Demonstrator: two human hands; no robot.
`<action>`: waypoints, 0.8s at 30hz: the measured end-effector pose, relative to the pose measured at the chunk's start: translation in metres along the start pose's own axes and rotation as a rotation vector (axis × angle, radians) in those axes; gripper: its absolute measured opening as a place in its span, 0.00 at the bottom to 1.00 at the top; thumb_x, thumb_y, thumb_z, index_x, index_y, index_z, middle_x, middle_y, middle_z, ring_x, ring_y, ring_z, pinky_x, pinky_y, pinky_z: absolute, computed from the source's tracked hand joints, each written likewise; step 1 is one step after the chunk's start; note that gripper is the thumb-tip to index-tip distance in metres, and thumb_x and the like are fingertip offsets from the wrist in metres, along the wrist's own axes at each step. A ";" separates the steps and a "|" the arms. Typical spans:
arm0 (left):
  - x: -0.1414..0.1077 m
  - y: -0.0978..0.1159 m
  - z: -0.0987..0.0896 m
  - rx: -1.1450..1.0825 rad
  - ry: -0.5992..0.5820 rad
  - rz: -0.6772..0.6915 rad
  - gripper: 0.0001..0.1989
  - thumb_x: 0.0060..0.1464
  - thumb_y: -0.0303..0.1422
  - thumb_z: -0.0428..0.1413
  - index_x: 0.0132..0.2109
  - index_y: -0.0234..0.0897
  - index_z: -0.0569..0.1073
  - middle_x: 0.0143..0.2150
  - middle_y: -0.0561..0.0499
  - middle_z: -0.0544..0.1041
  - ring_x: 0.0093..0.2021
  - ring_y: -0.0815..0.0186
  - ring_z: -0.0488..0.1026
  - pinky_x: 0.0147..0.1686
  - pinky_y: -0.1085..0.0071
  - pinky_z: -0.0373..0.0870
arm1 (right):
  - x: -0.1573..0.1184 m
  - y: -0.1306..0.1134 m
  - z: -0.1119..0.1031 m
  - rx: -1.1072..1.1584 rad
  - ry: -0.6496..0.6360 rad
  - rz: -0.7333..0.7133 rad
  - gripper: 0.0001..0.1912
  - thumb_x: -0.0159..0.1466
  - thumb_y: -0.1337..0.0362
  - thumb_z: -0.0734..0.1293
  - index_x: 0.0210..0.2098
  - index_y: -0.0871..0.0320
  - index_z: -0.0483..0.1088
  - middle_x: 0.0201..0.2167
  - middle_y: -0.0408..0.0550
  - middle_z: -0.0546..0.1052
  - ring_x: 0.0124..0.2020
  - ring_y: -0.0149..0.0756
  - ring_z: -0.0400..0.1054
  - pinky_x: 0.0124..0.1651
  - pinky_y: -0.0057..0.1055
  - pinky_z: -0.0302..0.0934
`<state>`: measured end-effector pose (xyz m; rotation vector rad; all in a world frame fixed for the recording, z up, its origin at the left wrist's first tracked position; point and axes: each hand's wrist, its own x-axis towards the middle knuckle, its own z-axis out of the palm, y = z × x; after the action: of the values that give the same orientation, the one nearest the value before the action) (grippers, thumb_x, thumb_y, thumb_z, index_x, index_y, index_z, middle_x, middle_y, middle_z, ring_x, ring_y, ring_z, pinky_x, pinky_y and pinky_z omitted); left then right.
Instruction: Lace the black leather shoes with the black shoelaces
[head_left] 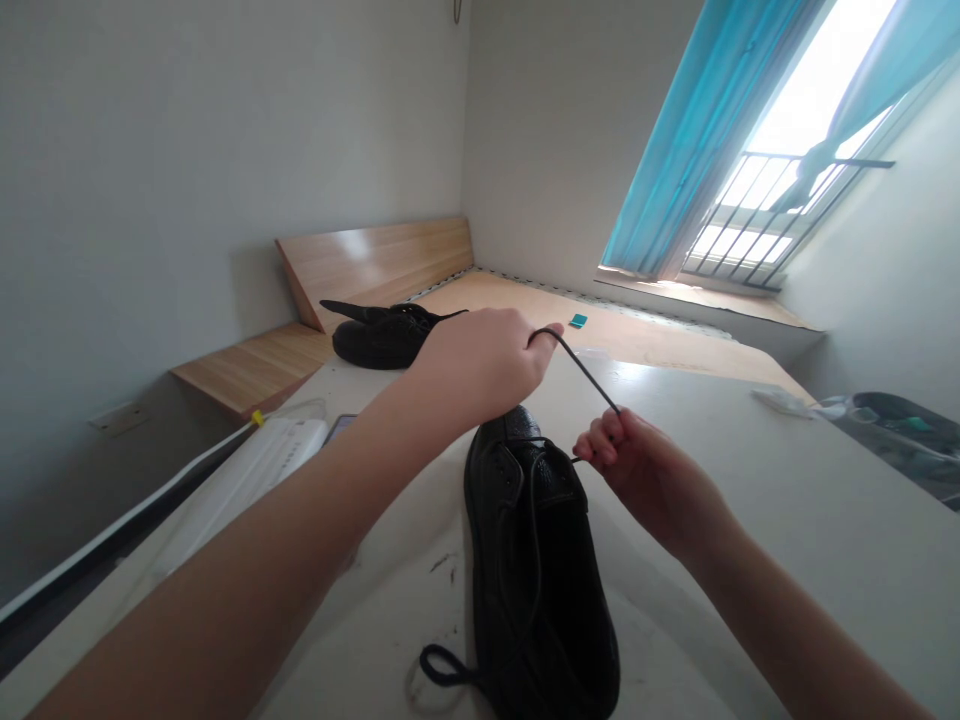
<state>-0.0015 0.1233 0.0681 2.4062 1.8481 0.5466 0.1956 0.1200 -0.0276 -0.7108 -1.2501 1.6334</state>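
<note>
A black leather shoe (495,560) stands on the white table, its toe pointing away from me and its opening toward me. Above the toe, my left hand (491,355) is closed on a dark shoelace (589,378). The lace runs taut from there down to my right hand (637,460), whose fingers pinch it beside the shoe's right eyelet flap. Another length of lace lies across the shoe's opening, and its looped end (446,665) rests on the table at the left of the heel. A second black shoe (382,335) sits farther back, partly behind my left hand.
The white table (787,520) spreads under the shoes. A white power strip (255,460) with a cable lies at the left, near a partly hidden phone (341,428). Clear plastic packaging (795,402) lies at the right edge. Beyond stands a wooden bed board (517,295) with a small teal packet (577,321).
</note>
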 end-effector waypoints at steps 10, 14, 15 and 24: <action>-0.003 0.004 0.012 0.182 -0.407 0.117 0.17 0.57 0.39 0.46 0.41 0.37 0.76 0.40 0.43 0.79 0.38 0.56 0.74 0.30 0.67 0.64 | -0.001 0.008 0.001 -0.516 0.176 0.010 0.21 0.60 0.45 0.63 0.29 0.58 0.68 0.18 0.37 0.56 0.19 0.25 0.50 0.20 0.23 0.48; -0.006 0.007 0.017 0.196 -0.529 0.180 0.11 0.50 0.31 0.51 0.39 0.36 0.77 0.38 0.45 0.79 0.33 0.59 0.73 0.25 0.69 0.61 | 0.002 0.014 0.002 -0.603 0.101 0.072 0.24 0.60 0.42 0.60 0.34 0.59 0.70 0.19 0.38 0.60 0.20 0.26 0.54 0.21 0.23 0.51; -0.005 0.007 0.017 0.193 -0.515 0.193 0.11 0.49 0.29 0.51 0.37 0.36 0.77 0.38 0.44 0.79 0.33 0.59 0.73 0.25 0.69 0.61 | 0.002 0.015 0.002 -0.603 0.102 0.068 0.23 0.60 0.43 0.61 0.35 0.58 0.69 0.20 0.38 0.61 0.21 0.26 0.55 0.21 0.23 0.52; 0.001 0.001 0.025 0.147 -0.364 0.278 0.12 0.53 0.34 0.52 0.42 0.38 0.77 0.44 0.45 0.77 0.43 0.59 0.73 0.40 0.67 0.66 | 0.004 0.018 0.003 -0.524 0.029 0.133 0.19 0.59 0.49 0.65 0.42 0.56 0.69 0.27 0.41 0.69 0.25 0.27 0.62 0.27 0.26 0.61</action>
<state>0.0077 0.1276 0.0452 2.6537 1.4643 -0.0243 0.1856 0.1212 -0.0438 -1.1514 -1.6604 1.3961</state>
